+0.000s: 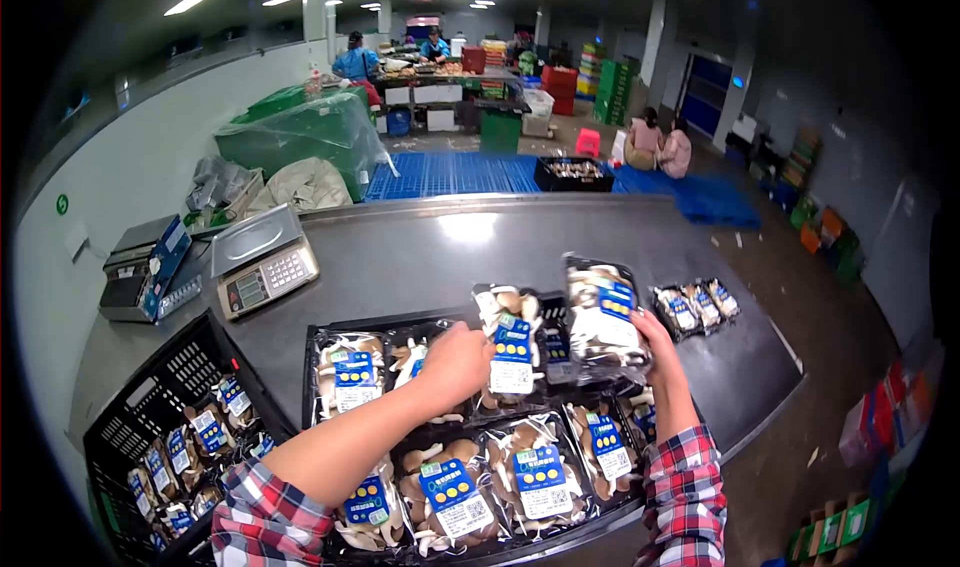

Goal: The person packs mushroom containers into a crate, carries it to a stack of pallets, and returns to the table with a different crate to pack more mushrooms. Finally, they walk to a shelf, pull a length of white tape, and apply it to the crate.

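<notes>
My right hand (655, 345) grips the lower right side of a wrapped tray of mushrooms (602, 329), which is tilted up above the crate. My left hand (462, 363) has its fingers curled against the left edge of another mushroom pack (512, 352), which leans upright; the fingertips are partly hidden. Both packs bear blue and white labels. Beneath my hands a black crate (312, 367) holds several mushroom packs, including a front one (541, 479) lying label up. My left forearm covers part of the crate.
A second black crate (135, 417) with mushroom packs stands at the lower left. On the steel table (420, 252) are a weighing scale (265, 267), a dark machine (148, 267) and several small packs (697, 307) at right. Other people (660, 147) sit or work farther back.
</notes>
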A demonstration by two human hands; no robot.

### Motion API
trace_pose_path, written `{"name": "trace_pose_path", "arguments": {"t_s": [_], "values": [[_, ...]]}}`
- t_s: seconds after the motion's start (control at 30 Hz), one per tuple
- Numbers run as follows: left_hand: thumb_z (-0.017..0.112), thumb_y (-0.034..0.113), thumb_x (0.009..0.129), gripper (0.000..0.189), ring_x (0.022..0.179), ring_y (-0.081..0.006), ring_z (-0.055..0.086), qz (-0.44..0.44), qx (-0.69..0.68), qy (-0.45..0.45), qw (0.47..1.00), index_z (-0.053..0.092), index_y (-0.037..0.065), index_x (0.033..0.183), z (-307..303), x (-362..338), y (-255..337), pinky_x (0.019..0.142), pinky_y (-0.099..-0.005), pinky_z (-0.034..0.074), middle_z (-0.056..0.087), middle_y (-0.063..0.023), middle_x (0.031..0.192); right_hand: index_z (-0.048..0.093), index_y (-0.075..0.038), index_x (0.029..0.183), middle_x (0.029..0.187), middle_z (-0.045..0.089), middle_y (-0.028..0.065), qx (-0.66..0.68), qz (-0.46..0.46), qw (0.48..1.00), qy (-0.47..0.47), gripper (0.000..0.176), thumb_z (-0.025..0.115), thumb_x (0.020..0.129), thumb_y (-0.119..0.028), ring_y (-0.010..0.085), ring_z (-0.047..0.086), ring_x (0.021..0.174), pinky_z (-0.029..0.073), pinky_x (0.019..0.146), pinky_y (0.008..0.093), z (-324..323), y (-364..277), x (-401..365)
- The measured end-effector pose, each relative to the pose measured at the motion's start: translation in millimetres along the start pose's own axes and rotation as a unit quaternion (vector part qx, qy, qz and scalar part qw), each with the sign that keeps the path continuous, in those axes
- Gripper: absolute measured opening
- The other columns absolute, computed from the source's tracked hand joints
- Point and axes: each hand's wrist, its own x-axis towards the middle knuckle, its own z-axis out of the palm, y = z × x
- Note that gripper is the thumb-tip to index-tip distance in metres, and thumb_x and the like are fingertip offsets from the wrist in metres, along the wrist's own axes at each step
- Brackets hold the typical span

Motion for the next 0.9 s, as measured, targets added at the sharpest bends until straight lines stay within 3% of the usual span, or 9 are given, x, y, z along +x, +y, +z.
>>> {"name": "trace_pose_path", "arguments": {"t_s": [0.2,0.27,0.4,0.47,0.5,0.6,0.7,0.73,0.9], "values": [[0.047,0.023,0.086,0.026,0.077,-0.0324,0.049,0.152,-0.054,0.143,0.977,0.054,0.0,0.076,-144,-80,-44,0.07,-0.0394,0.041,0.05,-0.016,0.082,0.055,-0.008,0.103,0.093,0.06,0.0048,0.129,-0.064,0.99,-0.016,0.027,0.054,0.085,-0.028,0.0172,0.059,0.084,0.049,0.077,0.0301,19,11,-17],[0.048,0.025,0.085,0.027,0.075,-0.0297,0.05,-0.015,-0.1,0.133,0.986,0.055,0.0,0.077,-195,-127,-82,0.068,-0.0361,0.042,0.05,-0.0149,0.08,0.053,-0.003,0.105,0.1,0.06,0.0078,0.124,-0.047,0.986,-0.103,0.031,0.053,0.086,-0.027,0.0186,0.058,0.089,0.048,0.08,0.0294,12,24,-11],[0.053,0.026,0.082,0.029,0.064,-0.0192,0.052,-0.254,-0.022,0.165,0.953,0.056,-0.002,0.078,-315,-263,-178,0.061,-0.0329,0.042,0.056,-0.0131,0.07,0.048,-0.002,0.12,0.11,0.058,0.0133,0.063,0.049,0.98,-0.183,0.042,0.041,0.091,-0.031,0.0232,0.058,0.098,0.047,0.084,0.0318,159,-28,-58],[0.055,0.027,0.081,0.03,0.06,-0.0156,0.05,-0.371,0.0,0.22,0.902,0.056,-0.002,0.073,-352,-345,-212,0.058,-0.0329,0.042,0.055,-0.012,0.063,0.052,-0.004,0.113,0.103,0.06,0.0105,0.024,0.127,0.962,-0.242,0.036,0.044,0.091,-0.03,0.0199,0.061,0.09,0.049,0.078,0.0307,254,-49,-105],[0.056,0.027,0.079,0.03,0.06,-0.0151,0.051,-0.426,-0.002,0.209,0.88,0.057,-0.002,0.071,-335,-351,-284,0.058,-0.0323,0.042,0.055,-0.0117,0.063,0.05,-0.002,0.114,0.102,0.06,0.0105,-0.036,0.137,0.947,-0.289,0.036,0.046,0.09,-0.029,0.0188,0.061,0.089,0.049,0.077,0.0292,288,-8,-76],[0.056,0.026,0.076,0.029,0.063,-0.0213,0.056,-0.485,0.073,0.199,0.849,0.058,-0.002,0.068,-323,-463,-349,0.06,-0.0351,0.044,0.057,-0.0154,0.064,0.047,-0.002,0.116,0.098,0.06,0.0082,-0.191,0.132,0.913,-0.334,0.036,0.047,0.089,-0.025,0.0145,0.059,0.084,0.048,0.074,0.0257,401,51,-133],[0.054,0.025,0.075,0.029,0.074,-0.036,0.057,-0.538,0.163,0.183,0.806,0.059,-0.003,0.071,-302,-516,-376,0.067,-0.0425,0.044,0.058,-0.0227,0.074,0.039,0.005,0.119,0.11,0.053,0.0129,-0.239,0.248,0.818,-0.46,0.049,0.054,0.086,-0.028,0.0184,0.052,0.1,0.041,0.086,0.0308,500,142,-165],[0.052,0.025,0.075,0.028,0.078,-0.0395,0.056,-0.555,0.135,0.171,0.803,0.059,-0.003,0.072,-322,-513,-401,0.07,-0.0445,0.043,0.058,-0.0242,0.077,0.041,0.003,0.118,0.104,0.056,0.0098,-0.255,0.266,0.804,-0.467,0.043,0.055,0.086,-0.023,0.0167,0.055,0.092,0.044,0.08,0.0275,572,153,-165],[0.055,0.023,0.076,0.026,0.077,-0.0368,0.058,-0.588,0.164,0.082,0.788,0.059,-0.002,0.077,-309,-563,-425,0.07,-0.0428,0.047,0.06,-0.0219,0.08,0.042,0.005,0.111,0.098,0.058,0.0211,-0.235,0.221,0.772,-0.548,0.045,0.053,0.084,-0.029,0.0233,0.057,0.093,0.046,0.078,0.0342,673,345,-217]]}}
